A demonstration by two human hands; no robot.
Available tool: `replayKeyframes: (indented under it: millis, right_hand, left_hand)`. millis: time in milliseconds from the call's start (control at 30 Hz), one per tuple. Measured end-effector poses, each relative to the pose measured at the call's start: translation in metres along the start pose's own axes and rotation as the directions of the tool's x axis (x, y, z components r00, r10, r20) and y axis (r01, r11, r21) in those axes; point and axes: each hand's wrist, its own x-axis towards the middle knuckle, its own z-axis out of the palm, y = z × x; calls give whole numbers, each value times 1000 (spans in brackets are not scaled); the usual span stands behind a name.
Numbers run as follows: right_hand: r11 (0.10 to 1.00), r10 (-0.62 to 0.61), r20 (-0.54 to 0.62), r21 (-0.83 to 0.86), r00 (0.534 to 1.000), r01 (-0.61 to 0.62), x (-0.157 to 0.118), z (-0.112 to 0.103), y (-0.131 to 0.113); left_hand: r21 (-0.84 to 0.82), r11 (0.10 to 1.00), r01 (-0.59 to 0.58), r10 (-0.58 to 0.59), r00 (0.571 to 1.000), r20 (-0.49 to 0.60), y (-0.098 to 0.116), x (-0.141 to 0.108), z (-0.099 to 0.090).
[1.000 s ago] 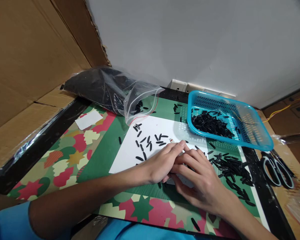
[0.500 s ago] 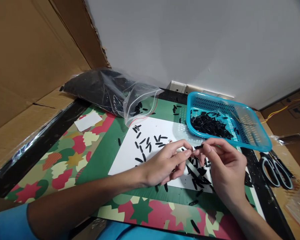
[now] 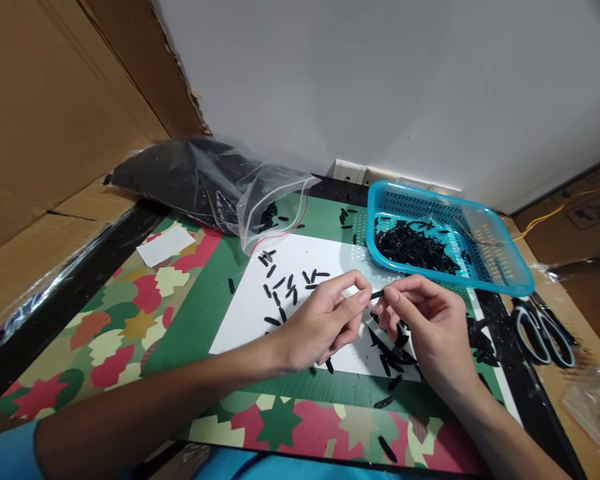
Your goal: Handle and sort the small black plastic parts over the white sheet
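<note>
In the head view, a small black elongated piece (image 3: 377,294) bridges the fingertips of my two hands. My left hand (image 3: 333,317) is closed, with thumb and forefinger pinched at the piece's left end. My right hand (image 3: 430,323) pinches its other end between thumb and fingers. Something whitish (image 3: 350,292) shows behind my left thumb; its kind is unclear. Below the fingertips a pale narrow strip (image 3: 383,331) slants down among more black pieces (image 3: 393,360). Further loose black pieces (image 3: 280,293) are scattered over the white paper sheet (image 3: 247,320).
A blue plastic basket (image 3: 373,233) of black pieces stands at the back right. Behind on the left lies a clear zip bag (image 3: 180,177) full of dark material. Scissors (image 3: 540,333) rest at the right. A small white paper (image 3: 166,245) lies on the patterned sheet (image 3: 125,320).
The whole view has shifted slightly, moving the scene a little left in the picture. Both hands keep their pinch on the black piece, with its middle now showing between the fingertips.
</note>
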Motion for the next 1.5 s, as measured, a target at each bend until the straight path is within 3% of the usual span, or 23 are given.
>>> replayKeyframes:
  millis: [600, 1067, 1500]
  right_hand:
    - [991, -111, 23, -77, 994, 112, 1, 2, -4]
    - [997, -80, 31, -9, 996, 80, 2, 2, -8]
    - [991, -110, 20, -77, 994, 111, 4, 3, -6]
  left_hand:
    - [-97, 992, -82, 81, 997, -17, -4, 2, -2]
    - [-91, 992, -89, 87, 996, -32, -3, 1, 0]
    - [-103, 992, -74, 70, 997, -44, -5, 1, 0]
